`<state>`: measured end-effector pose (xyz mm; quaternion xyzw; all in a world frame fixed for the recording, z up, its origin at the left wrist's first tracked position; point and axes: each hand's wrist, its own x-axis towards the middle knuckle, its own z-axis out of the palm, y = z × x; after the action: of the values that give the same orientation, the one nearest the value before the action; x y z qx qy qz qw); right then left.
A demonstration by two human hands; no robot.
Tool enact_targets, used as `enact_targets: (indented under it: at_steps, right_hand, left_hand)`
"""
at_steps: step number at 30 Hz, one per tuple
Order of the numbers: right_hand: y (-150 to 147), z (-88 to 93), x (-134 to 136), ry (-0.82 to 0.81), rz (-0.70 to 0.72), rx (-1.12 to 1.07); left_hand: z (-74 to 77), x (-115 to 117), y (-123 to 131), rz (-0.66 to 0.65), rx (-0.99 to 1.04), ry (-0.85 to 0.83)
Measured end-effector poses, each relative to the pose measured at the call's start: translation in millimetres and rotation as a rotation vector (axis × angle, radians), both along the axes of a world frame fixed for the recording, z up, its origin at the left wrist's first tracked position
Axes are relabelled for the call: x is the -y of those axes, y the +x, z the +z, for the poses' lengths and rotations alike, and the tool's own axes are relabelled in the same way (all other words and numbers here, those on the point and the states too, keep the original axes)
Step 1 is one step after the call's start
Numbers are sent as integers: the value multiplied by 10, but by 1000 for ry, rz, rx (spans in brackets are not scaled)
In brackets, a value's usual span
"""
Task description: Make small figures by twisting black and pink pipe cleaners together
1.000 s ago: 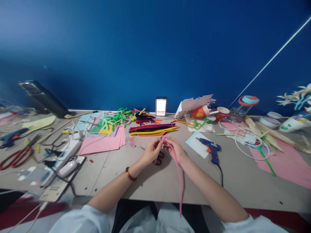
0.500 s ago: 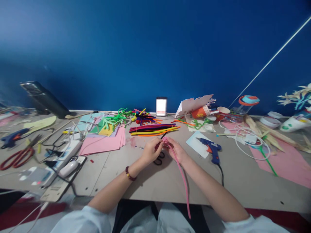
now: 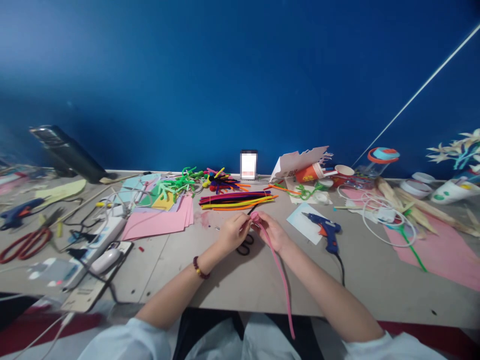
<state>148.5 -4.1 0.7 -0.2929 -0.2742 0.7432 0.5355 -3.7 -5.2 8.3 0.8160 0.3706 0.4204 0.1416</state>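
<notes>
A pink pipe cleaner (image 3: 282,277) is gathered into a small curl between my fingertips, and its long loose end hangs down over the table's front edge. My left hand (image 3: 234,232) pinches the curled part from the left, a beaded bracelet on its wrist. From the other side my right hand (image 3: 272,232) is closed on the same pipe cleaner. Black-handled scissors (image 3: 245,246) lie on the table just below my hands, partly covered by the left one. Beyond my hands rests a bundle of coloured pipe cleaners (image 3: 236,200).
A blue glue gun (image 3: 324,230) lies at right on light blue paper (image 3: 303,220). Pink paper sheets (image 3: 159,222), a power strip (image 3: 95,250) and red-handled scissors (image 3: 28,242) are at left. A phone (image 3: 248,165) stands against the blue wall.
Hardly anything differs. The loose end of the pink pipe cleaner has shifted very slightly; both hands keep their hold in the same place.
</notes>
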Motion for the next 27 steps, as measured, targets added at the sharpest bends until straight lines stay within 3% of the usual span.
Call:
enact_targets:
  at_steps: [4, 10, 14, 19, 27]
  right_hand:
    - [-9, 36, 15, 9, -55, 104]
    - [-20, 86, 31, 70, -92, 113]
    - [-14, 90, 23, 124, -167, 199]
    - [8, 115, 21, 312, -262, 422]
    - [5, 78, 73, 404, -365, 634]
  left_hand:
    - [11, -16, -1, -27, 106, -123]
    - [39, -51, 23, -143, 488, -703]
    - [71, -34, 36, -203, 619, -905]
    - [111, -2, 28, -218, 593, -962]
    - [51, 37, 97, -172, 478, -819]
